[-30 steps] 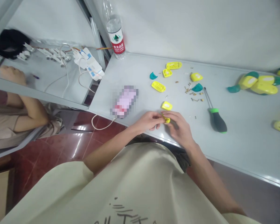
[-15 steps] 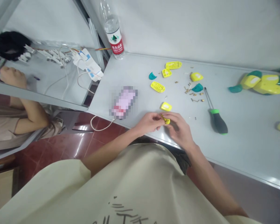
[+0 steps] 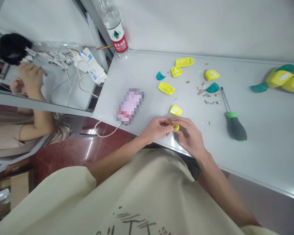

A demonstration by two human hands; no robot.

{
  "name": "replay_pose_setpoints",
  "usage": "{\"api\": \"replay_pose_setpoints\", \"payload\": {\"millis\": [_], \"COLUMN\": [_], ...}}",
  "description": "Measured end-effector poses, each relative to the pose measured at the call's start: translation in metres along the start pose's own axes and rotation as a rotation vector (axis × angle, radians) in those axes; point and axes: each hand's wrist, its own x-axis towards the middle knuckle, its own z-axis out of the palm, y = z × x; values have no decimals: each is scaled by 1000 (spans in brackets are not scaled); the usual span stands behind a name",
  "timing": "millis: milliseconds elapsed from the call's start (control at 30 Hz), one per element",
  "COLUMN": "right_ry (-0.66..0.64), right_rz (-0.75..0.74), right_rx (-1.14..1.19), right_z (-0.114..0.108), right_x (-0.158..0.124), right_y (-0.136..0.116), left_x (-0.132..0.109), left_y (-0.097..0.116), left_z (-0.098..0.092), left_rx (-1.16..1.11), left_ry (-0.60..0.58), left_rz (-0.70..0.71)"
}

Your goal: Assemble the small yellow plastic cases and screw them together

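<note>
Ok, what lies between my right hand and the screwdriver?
In the head view, one small brass piece sits on the bench between the right hand and the screwdriver.

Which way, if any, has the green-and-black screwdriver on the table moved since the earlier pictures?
No, the green-and-black screwdriver has not moved: it lies as before beside the teal plastic piece. Both shifted right together in the view, so the camera moved.

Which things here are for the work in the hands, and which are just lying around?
Probably for the work: left hand, right hand, small yellow plastic part, brass bits, yellow plastic shell, teal plastic piece, screwdriver.
Probably just lying around: water bottle, blurred object, white cable.
</note>
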Motion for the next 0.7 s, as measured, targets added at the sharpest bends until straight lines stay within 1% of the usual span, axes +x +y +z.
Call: {"api": "replay_pose_setpoints", "payload": {"millis": [200, 333, 367, 433, 533, 600, 700], "right_ry": [-4, 34, 44, 40, -19, -64, -87], "right_rz": [15, 73, 113, 224, 396, 480, 545], "right_rx": [9, 75, 128, 299, 570, 662, 694], "right_z": [0, -4, -5, -9, -15, -18, -21], "right_x": [0, 3, 4, 5, 5, 4, 7], "right_y": [1, 1, 1, 2, 4, 7, 7], "left_x": [0, -3, -4, -9, -14, -15, -10], "left_y": [-3, -3, -3, -2, -2, -3, -5], "left_z": [0, -6, -10, -17, -27, -30, -27], "left_rx": [-13, -4, -9, -50, -102, -116, -50], "left_ry": [3, -48, -51, 3, 78, 96, 112], "left_rz": [9, 29, 31, 27, 77, 143, 222]}}
